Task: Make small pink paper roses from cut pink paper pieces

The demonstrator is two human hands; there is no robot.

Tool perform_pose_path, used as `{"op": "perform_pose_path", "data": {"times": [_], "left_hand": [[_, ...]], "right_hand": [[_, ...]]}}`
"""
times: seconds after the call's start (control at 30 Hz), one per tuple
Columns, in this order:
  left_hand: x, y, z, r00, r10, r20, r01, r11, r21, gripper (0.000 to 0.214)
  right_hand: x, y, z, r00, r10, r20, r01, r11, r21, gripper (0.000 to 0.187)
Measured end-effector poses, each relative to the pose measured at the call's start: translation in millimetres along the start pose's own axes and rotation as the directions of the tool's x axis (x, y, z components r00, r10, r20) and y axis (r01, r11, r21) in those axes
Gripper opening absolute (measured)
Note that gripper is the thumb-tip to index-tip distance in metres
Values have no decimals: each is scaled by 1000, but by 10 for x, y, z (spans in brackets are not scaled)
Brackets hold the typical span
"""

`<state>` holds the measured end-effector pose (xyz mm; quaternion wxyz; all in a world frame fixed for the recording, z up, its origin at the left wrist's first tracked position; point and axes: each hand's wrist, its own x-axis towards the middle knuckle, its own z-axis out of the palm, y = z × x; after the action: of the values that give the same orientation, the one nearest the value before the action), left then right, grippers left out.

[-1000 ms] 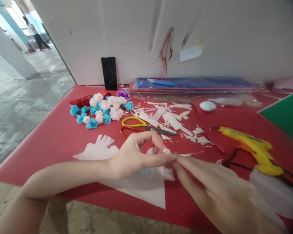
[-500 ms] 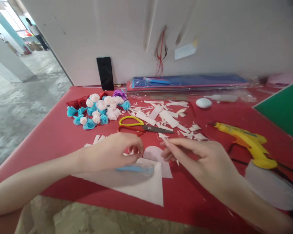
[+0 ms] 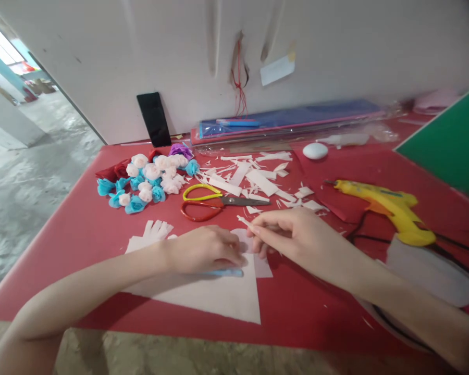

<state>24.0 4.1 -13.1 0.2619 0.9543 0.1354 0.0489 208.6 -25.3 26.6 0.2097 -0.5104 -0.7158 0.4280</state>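
Between thumb and fingertips, my right hand [image 3: 281,234] pinches a narrow twisted strip of white paper [image 3: 244,222], its tip pointing left. My left hand [image 3: 207,250] is curled just above a large white paper sheet [image 3: 226,297], fingers closed; anything inside them is hidden. Right under it lies a slim light-blue stick [image 3: 229,272], partly covered. A paper piece with a rounded top [image 3: 262,266] sticks out from beneath the sheet. Cut paper strips [image 3: 156,230] lie behind my left wrist. Scissors [image 3: 222,200] with one yellow and one red handle rest beyond both hands.
Blue, pink, red and purple paper flowers [image 3: 148,179] sit at the back left, white scraps [image 3: 261,179] beside them. A phone [image 3: 154,120] leans on the wall. At right are a yellow glue gun [image 3: 386,205] with cable, a white egg-shaped thing [image 3: 315,151] and a green board [image 3: 453,146].
My left hand has moved slightly right and down over the blue stick. My right hand has moved left with its paper strip, closer to my left hand. The view has shifted a little.
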Motion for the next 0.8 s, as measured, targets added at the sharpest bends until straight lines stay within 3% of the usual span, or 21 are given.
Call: {"op": "perform_pose_path", "data": {"times": [0.17, 0.8], "left_hand": [[-8, -41, 40, 1000, 14, -22, -14, 1000, -7, 20], [-24, -61, 66, 996, -9, -92, 3, 998, -63, 16]], "right_hand": [[17, 34, 4, 999, 9, 39, -8, 1000, -10, 30], [20, -10, -6, 1000, 31, -3, -31, 999, -23, 30]]}}
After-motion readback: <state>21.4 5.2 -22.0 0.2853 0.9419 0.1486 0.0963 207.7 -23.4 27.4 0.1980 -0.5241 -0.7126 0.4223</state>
